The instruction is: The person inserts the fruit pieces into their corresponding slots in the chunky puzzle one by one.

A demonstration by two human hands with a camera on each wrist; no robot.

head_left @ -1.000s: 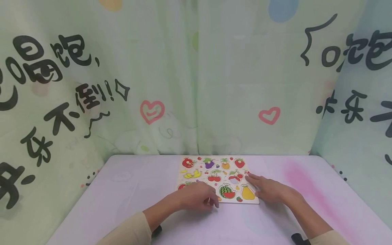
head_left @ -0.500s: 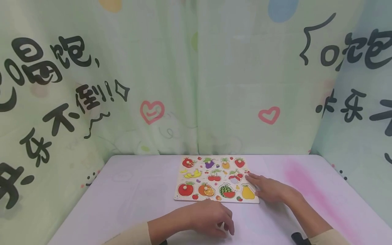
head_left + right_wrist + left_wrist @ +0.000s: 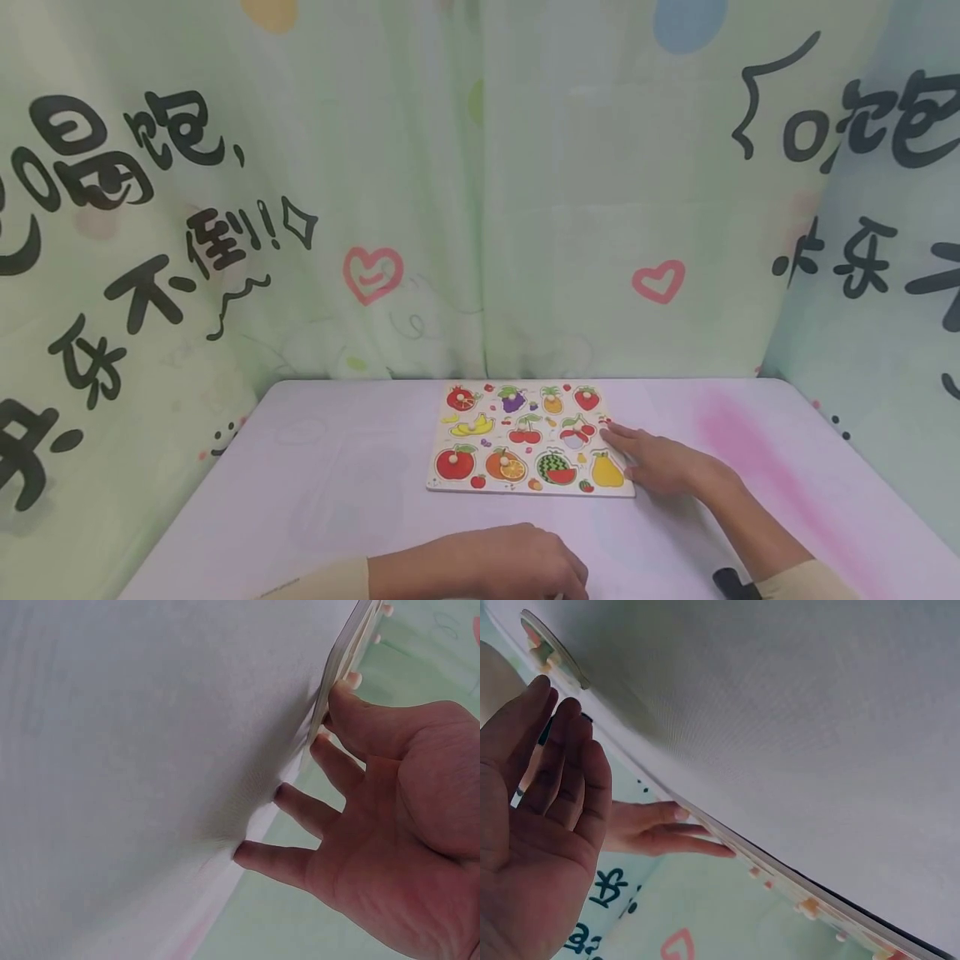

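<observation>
A wooden fruit puzzle board (image 3: 537, 492) lies flat on the table, with knobbed fruit shapes in rows. My right hand (image 3: 663, 465) rests at its right edge. In the right wrist view, thumb and index finger touch the board's edge (image 3: 330, 694), while the other fingertips (image 3: 241, 851) press on the tabletop. My left hand (image 3: 510, 567) is low over the near part of the table, fingers loosely bent in the left wrist view. Just beyond its fingertips (image 3: 568, 709) is a flat puzzle piece (image 3: 553, 649), seen nearly edge-on; its picture is unclear.
The white table (image 3: 322, 467) has a pink smear (image 3: 757, 458) on its right side. A pale green curtain (image 3: 562, 208) with dark writing and hearts stands behind and along both sides. The board lies near the table's far edge.
My left hand has drawn back from over the board toward the table's near side, uncovering the apple and orange. The right hand and the board have stayed put.
</observation>
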